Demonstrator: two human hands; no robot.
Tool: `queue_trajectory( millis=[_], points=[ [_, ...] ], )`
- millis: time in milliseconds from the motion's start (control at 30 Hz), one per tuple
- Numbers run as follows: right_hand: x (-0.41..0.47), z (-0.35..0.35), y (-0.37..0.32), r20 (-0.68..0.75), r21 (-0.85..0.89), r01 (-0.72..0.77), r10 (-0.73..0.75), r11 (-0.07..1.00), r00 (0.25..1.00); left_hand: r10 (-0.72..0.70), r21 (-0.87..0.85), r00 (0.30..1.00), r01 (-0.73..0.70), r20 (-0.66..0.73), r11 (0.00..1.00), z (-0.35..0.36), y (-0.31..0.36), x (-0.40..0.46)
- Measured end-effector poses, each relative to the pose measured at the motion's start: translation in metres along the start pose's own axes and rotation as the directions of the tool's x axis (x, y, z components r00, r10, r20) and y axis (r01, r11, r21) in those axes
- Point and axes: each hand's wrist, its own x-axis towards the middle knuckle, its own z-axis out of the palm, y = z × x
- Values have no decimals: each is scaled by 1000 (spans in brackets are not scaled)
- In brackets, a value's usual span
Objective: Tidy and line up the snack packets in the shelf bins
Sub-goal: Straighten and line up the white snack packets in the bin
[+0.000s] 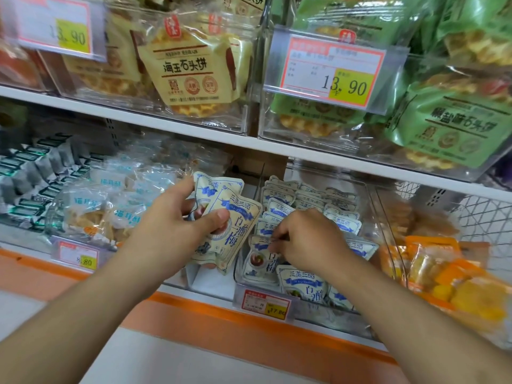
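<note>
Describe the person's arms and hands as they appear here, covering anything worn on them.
Both forearms are bare for as far as the view shows them: no sleeves, no gloves. The left hand and the right hand show no rings, and neither wrist has a watch or band. No marks or tattoos are visible.

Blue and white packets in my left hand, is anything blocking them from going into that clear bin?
Partly: the right hand reaches into the clear bin, pinching a packet at its front left.

Both hands forward (fingers curled)
</note>
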Motion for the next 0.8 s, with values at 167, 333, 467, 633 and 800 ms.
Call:
queue_trajectory(
  millis=[167,333,467,633,800],
  points=[
    [-3,-18,8,7,288,-9,7,958,1000,-38,-68,999,40,31,997,6,4,-3],
    [-21,-42,-5,79,853,-21,-89,522,993,-47,-89,996,54,77,995,18,12,-10],
    [-25,-39,-13,2,744,5,-9,668,1000,-80,-103,995,86,63,991,22,15,-11],
    [-26,-41,11,-125,671,18,89,741,988,-122,-114,988,111,-93,987,2,17,-7],
    [-26,-28,11,-71,470,-26,67,882,995,-59,-80,998,58,-8,995,4,19,-11]
  ],
)
